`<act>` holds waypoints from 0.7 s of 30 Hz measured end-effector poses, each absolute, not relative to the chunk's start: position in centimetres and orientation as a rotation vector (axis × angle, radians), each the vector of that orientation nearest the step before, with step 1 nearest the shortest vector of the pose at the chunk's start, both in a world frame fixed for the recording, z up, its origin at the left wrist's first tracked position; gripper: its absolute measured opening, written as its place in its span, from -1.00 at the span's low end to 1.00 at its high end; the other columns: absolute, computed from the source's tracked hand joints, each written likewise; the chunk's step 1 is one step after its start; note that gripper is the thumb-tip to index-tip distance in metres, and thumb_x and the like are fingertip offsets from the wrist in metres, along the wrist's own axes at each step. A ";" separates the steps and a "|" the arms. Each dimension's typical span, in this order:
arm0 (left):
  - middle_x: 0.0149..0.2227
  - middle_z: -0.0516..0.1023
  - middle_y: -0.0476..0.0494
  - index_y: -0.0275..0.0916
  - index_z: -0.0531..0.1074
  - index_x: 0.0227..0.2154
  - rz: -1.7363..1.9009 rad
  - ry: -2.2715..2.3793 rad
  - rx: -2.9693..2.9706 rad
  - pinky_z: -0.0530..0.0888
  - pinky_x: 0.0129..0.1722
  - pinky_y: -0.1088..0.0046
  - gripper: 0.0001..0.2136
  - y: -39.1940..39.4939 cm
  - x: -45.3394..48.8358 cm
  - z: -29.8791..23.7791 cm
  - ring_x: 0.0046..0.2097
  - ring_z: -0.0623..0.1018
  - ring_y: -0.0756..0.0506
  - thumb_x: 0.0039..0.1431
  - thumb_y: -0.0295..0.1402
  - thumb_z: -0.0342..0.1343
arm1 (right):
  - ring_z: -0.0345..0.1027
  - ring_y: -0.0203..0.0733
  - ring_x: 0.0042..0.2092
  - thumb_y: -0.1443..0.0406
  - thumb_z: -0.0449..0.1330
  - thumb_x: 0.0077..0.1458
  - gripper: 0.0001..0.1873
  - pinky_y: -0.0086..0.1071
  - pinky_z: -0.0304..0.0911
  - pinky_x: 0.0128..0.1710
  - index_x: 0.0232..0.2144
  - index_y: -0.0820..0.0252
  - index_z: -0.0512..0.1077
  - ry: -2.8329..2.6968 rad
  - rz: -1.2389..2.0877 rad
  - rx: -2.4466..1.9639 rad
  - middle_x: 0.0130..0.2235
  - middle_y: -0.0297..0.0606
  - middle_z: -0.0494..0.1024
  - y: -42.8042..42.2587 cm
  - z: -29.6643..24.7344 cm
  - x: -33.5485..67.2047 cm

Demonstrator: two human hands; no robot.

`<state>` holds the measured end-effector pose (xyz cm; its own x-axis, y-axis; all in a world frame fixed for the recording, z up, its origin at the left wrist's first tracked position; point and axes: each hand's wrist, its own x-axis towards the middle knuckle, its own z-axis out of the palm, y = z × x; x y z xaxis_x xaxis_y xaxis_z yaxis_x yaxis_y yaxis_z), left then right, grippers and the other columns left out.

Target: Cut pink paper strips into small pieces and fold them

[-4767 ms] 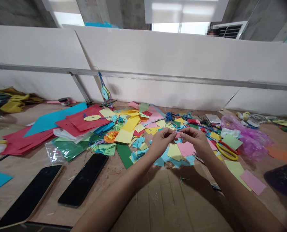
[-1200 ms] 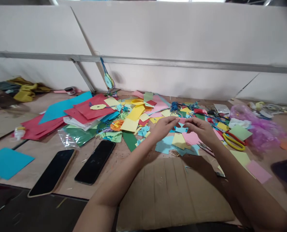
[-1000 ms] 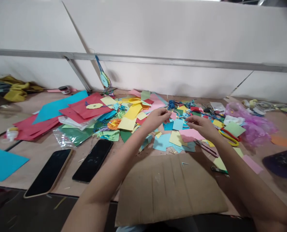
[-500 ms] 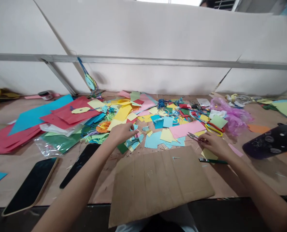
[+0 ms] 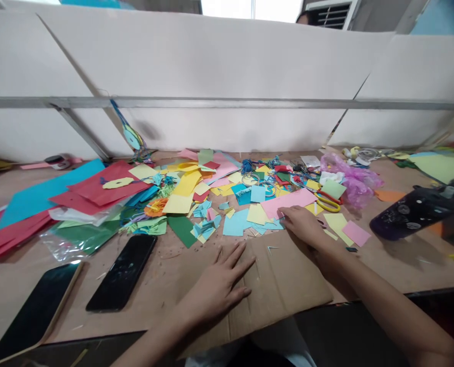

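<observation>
A sheet of brown cardboard [image 5: 288,275] lies at the table's front edge, its near part overhanging. My left hand [image 5: 221,280] rests on it palm down, fingers spread. Beyond its far edge, my right hand [image 5: 301,224] reaches in with loosely bent fingers at the lower border of a pink paper strip [image 5: 288,202]; nothing shows in its grasp, though the fingers' undersides are hidden. Just right of it lie small dark handles [image 5: 321,222], perhaps of small scissors. A dark end of a slim tool [image 5: 351,249] shows beside my right forearm. Yellow-handled scissors [image 5: 328,203] lie farther back.
Blue, yellow and green paper scraps [image 5: 236,223] and yarn cover the table's middle. Left are red sheets [image 5: 112,178], a plastic bag [image 5: 64,247] and two phones [image 5: 122,275]. Right are a pink plastic bag [image 5: 355,183] and a dark bottle [image 5: 408,214]. White panels [image 5: 219,66] stand behind.
My left hand has come from the scraps down onto the cardboard. My right hand has moved left, away from the small scissors it was touching. The view has shifted slightly right.
</observation>
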<state>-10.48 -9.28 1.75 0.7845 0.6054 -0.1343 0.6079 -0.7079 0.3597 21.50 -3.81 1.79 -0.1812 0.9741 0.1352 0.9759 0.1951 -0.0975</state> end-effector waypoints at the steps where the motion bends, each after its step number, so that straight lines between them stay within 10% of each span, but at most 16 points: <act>1: 0.47 -0.21 -0.13 0.10 0.00 0.39 -0.015 0.917 2.585 -0.14 0.39 -0.08 -0.39 -9.3 -10.6 1.5 0.46 -0.09 -0.26 0.32 -0.03 -0.03 | 0.46 -0.07 -0.06 0.31 0.13 0.25 -0.75 -0.36 0.18 -0.14 -0.06 0.12 0.51 -2.285 -0.046 -1.913 -0.15 -0.14 0.65 -3.9 1.6 21.3; 21: 0.46 -0.07 -0.16 0.03 0.12 0.36 0.010 0.791 2.342 -0.16 0.39 -0.08 -0.33 -9.3 -10.2 4.4 0.46 -0.07 -0.27 0.18 -0.32 0.12 | 0.50 -0.08 -0.19 0.29 0.09 0.26 -0.74 -0.34 0.20 -0.24 -0.22 0.10 0.61 -2.156 -0.138 -1.848 -0.24 -0.18 0.67 -5.2 0.3 21.8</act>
<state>-10.16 -9.28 4.44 0.8173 0.5434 -0.1915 0.5383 -0.6016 0.5902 21.77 -5.21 0.25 -0.1295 0.9498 0.2847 0.9783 0.1692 -0.1195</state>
